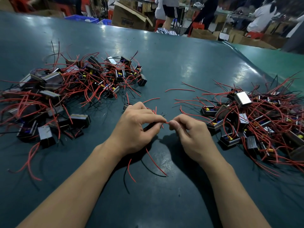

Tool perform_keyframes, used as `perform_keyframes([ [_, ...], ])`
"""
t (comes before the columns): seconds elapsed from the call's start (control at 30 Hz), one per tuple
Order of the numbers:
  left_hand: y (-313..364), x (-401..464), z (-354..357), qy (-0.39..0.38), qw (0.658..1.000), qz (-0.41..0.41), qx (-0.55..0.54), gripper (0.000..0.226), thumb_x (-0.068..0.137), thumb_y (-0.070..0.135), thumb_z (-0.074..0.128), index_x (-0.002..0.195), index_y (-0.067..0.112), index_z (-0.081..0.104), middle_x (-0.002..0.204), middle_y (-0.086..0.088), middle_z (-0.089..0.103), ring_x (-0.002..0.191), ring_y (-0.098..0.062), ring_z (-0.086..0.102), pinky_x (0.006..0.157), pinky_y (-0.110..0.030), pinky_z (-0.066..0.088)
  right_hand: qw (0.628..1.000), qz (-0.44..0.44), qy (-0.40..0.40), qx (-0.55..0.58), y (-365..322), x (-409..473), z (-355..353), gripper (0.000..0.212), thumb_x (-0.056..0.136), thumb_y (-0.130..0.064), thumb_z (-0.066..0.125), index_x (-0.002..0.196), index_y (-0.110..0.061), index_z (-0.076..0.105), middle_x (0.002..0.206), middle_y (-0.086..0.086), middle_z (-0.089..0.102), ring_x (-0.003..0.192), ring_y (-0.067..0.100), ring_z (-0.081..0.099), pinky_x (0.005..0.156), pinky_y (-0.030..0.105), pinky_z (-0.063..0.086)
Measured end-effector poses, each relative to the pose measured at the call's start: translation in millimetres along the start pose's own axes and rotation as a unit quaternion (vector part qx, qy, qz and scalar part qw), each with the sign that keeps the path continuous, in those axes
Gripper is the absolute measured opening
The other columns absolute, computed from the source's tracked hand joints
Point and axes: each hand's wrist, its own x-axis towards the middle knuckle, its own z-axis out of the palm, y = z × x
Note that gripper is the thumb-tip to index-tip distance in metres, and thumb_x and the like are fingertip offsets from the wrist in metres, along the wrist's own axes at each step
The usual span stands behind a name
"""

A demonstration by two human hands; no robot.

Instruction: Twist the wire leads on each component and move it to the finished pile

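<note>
Component [152, 125] in my left hand [136, 127]: small dark block, mostly hidden under the palm and curled fingers, so only a dark edge shows below the thumb. Its long axis appears to run roughly left-right, along the near edge of the bench [181, 63], though too little shows to be sure. Red leads [153, 159] and thinner black ones trail from under the hand toward the near edge; more red ends stick up past my knuckles toward the far edge.

One red lead tip [166, 122] spans the small gap between my hands, pointing left-right. Left thumb and forefinger pinch it from the left; my right hand [189, 134] pinches its end from the right, thumb against forefinger, other fingers curled in. Hands are held just above the bench, at mid-width, nearer the near edge than the far one.

Left pile [65, 96]: dark blocks with silvery metal faces, tangled red and black leads, spread toward the left edge. Right pile [256, 122]: same parts, some lying open side up with yellow and blue bits inside, running to the right edge. A lone block [127, 106] sits just beyond my left knuckles. A loose red wire [180, 90] lies between the piles.

Bench surface is dark teal and glossy.
</note>
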Motion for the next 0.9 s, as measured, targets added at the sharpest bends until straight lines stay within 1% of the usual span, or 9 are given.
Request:
perform_keyframes([
  [0.13, -0.1, 0.8, 1.1, 0.009, 1.000, 0.022, 0.005, 0.011, 0.082, 0.013, 0.072, 0.090, 0.014, 0.079, 0.078, 0.005, 0.072, 0.070, -0.022, 0.050, 0.073, -0.045, 0.047, 0.961, 0.179, -0.016, 0.213, -13.2, -0.1, 5.8, 0.037, 0.100, -0.023, 0.051, 0.064, -0.017, 0.052, 0.051, 0.000, 0.042, 0.044, 0.014, 0.037, 0.042, 0.025, 0.030],
  [0.2, 0.2, 1.1, 2.4, 0.019, 0.999, 0.049, 0.016, 0.011, 0.082, 0.012, 0.072, 0.090, 0.013, 0.079, 0.078, 0.006, 0.072, 0.069, -0.023, 0.050, 0.071, -0.046, 0.046, 0.848, 0.331, -0.020, 0.414, -19.3, 1.5, 6.3, 0.036, 0.099, -0.019, 0.049, 0.063, -0.015, 0.046, 0.047, -0.003, 0.037, 0.036, 0.008, 0.033, 0.031, 0.015, 0.022],
  [0.27, 1.7, 1.8, 5.4, 0.025, 0.996, 0.077, 0.032, 0.010, 0.083, 0.011, 0.072, 0.090, 0.012, 0.079, 0.077, 0.006, 0.071, 0.069, -0.024, 0.050, 0.069, -0.046, 0.046, 0.676, 0.446, -0.045, 0.586, -21.9, 3.7, 4.2, 0.032, 0.097, -0.017, 0.046, 0.065, -0.016, 0.043, 0.047, -0.006, 0.033, 0.032, 0.003, 0.031, 0.023, 0.014, 0.017],
  [0.33, 2.4, 2.6, 8.4, 0.031, 0.995, 0.082, 0.037, 0.009, 0.083, 0.010, 0.072, 0.090, 0.010, 0.078, 0.077, 0.005, 0.071, 0.068, -0.026, 0.050, 0.068, -0.046, 0.046, 0.613, 0.464, -0.041, 0.638, -23.1, 5.6, 2.4, 0.031, 0.096, -0.019, 0.047, 0.065, -0.016, 0.044, 0.047, -0.006, 0.034, 0.032, 0.003, 0.033, 0.023, 0.013, 0.019],
  [0.43, -0.6, 2.4, 8.4, 0.049, 0.997, 0.052, 0.023, 0.009, 0.082, 0.010, 0.073, 0.089, 0.010, 0.078, 0.079, 0.002, 0.073, 0.067, -0.027, 0.051, 0.069, -0.042, 0.047, 0.854, 0.320, 0.054, 0.407, -21.5, -2.1, 9.7, 0.031, 0.096, -0.029, 0.058, 0.071, -0.011, 0.058, 0.051, -0.001, 0.049, 0.039, 0.010, 0.048, 0.032, 0.019, 0.036],
  [0.5, -2.9, 1.9, 6.3, 0.061, 0.998, 0.032, 0.009, 0.009, 0.082, 0.010, 0.072, 0.089, 0.010, 0.079, 0.078, 0.001, 0.073, 0.067, -0.028, 0.053, 0.069, -0.040, 0.049, 0.946, 0.182, 0.089, 0.255, -15.0, -5.8, 9.5, 0.014, 0.089, -0.035, 0.065, 0.091, -0.022, 0.065, 0.067, -0.006, 0.062, 0.051, 0.013, 0.061, 0.041, 0.032, 0.051],
  [0.6, -1.8, 1.6, 3.7, 0.054, 0.998, 0.019, -0.008, 0.009, 0.082, 0.008, 0.073, 0.089, 0.010, 0.078, 0.077, 0.001, 0.073, 0.068, -0.028, 0.053, 0.068, -0.039, 0.049, 0.991, 0.022, 0.071, 0.113, -0.7, -7.6, 7.4, 0.030, 0.086, -0.010, 0.071, 0.114, -0.021, 0.066, 0.085, -0.007, 0.068, 0.072, 0.014, 0.069, 0.060, 0.038, 0.059],
  [0.7, -0.9, 1.1, 3.0, 0.042, 0.999, 0.012, -0.019, 0.011, 0.081, 0.006, 0.074, 0.089, 0.010, 0.079, 0.077, 0.003, 0.073, 0.070, -0.026, 0.054, 0.068, -0.037, 0.049, 0.990, -0.086, 0.114, -0.004, 2.6, -5.9, 6.6, 0.013, 0.084, -0.003, 0.067, 0.095, -0.005, 0.074, 0.079, 0.004, 0.070, 0.068, 0.017, 0.066, 0.066, 0.036, 0.054],
  [0.9, -1.6, -0.9, 1.6, 0.046, 0.999, 0.009, -0.024, 0.010, 0.081, 0.007, 0.074, 0.088, 0.011, 0.079, 0.077, 0.004, 0.072, 0.069, -0.023, 0.053, 0.067, -0.034, 0.049, 0.993, -0.047, 0.068, 0.089, -2.5, -6.8, 4.4, 0.013, 0.091, -0.015, 0.065, 0.083, -0.011, 0.074, 0.067, -0.004, 0.066, 0.059, 0.007, 0.061, 0.056, 0.022, 0.049],
])
